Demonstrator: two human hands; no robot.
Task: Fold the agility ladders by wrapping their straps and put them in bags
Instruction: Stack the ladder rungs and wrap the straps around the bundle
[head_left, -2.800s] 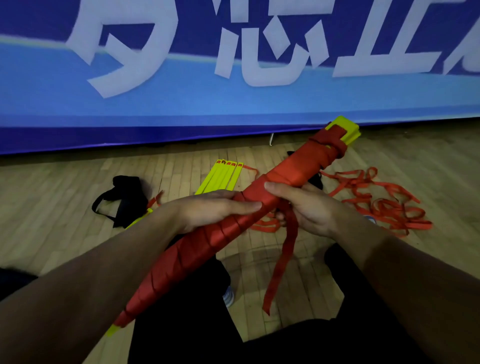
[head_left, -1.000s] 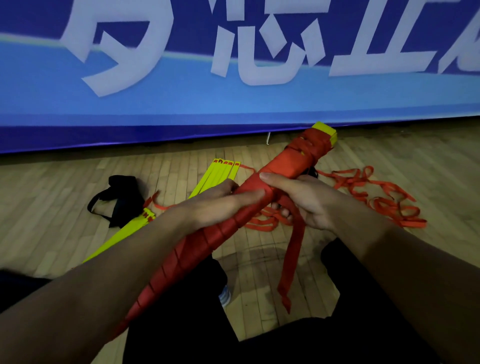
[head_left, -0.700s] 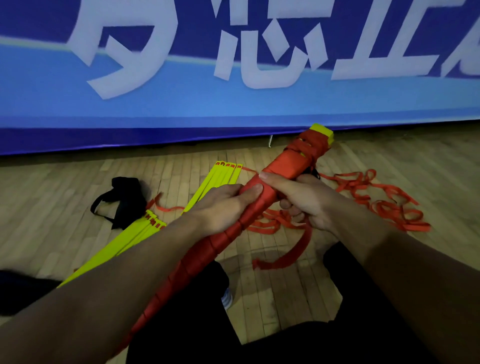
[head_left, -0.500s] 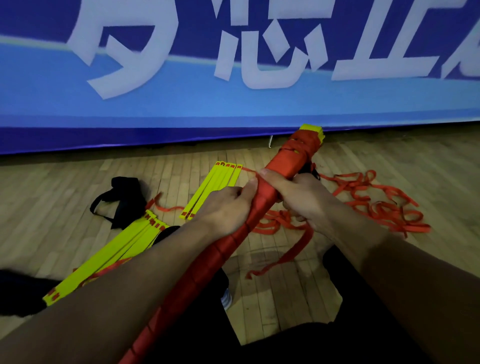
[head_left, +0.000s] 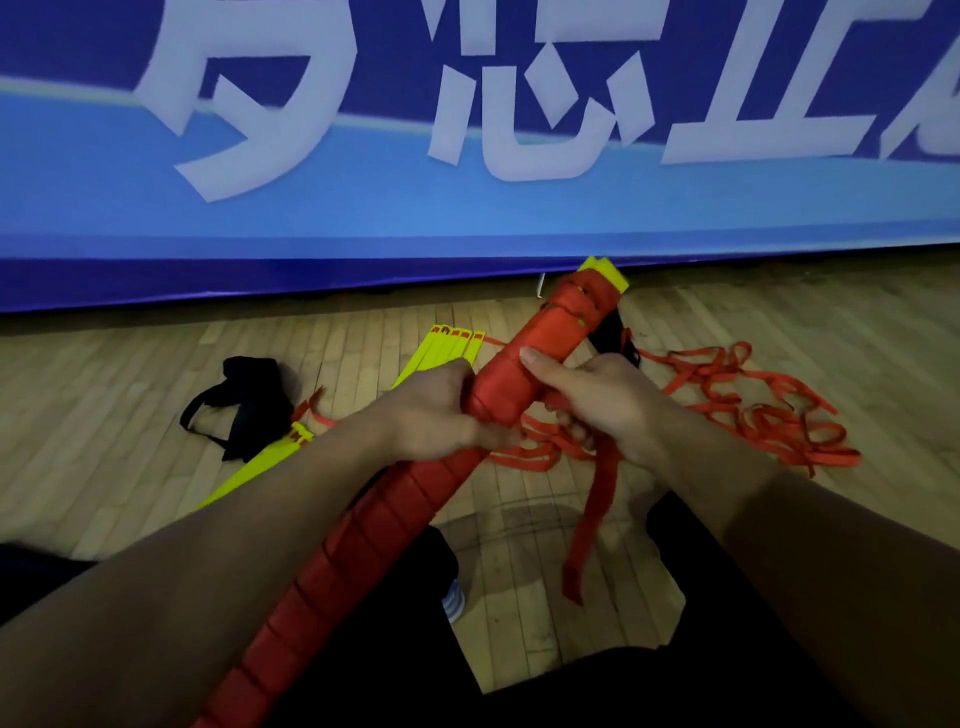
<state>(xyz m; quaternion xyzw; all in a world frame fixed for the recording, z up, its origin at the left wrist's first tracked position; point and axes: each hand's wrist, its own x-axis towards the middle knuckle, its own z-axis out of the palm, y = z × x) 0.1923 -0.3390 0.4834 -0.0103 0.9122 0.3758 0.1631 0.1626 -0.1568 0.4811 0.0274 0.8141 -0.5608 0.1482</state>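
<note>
- Fingers of the left hand (head_left: 436, 415) are curled around the wrapped ladder bundle (head_left: 395, 514) and grip it at its middle; the right hand (head_left: 602, 400) lays its thumb over the top of the bundle, while its lower fingers pinch the loose strap end (head_left: 592, 514) that hangs down toward 6 o'clock.
- To do this step well, I think the right hand should keep the strap tight and lay each turn flat against the last one, and the left hand should hold the bundle firmly so it does not turn.
- Held in the air in front of the person, the bundle runs from 7 o'clock up to 1 o'clock. Red strap covers it in slanted, overlapping turns, and yellow rung tips show at its far end.
- Another ladder (head_left: 441, 353), yellow and not wrapped, lies on the wooden floor (head_left: 130, 415) at 11 o'clock of the hands, a black bag (head_left: 244, 400) at 10 o'clock, and loose red straps (head_left: 753, 415) at 3 o'clock.
</note>
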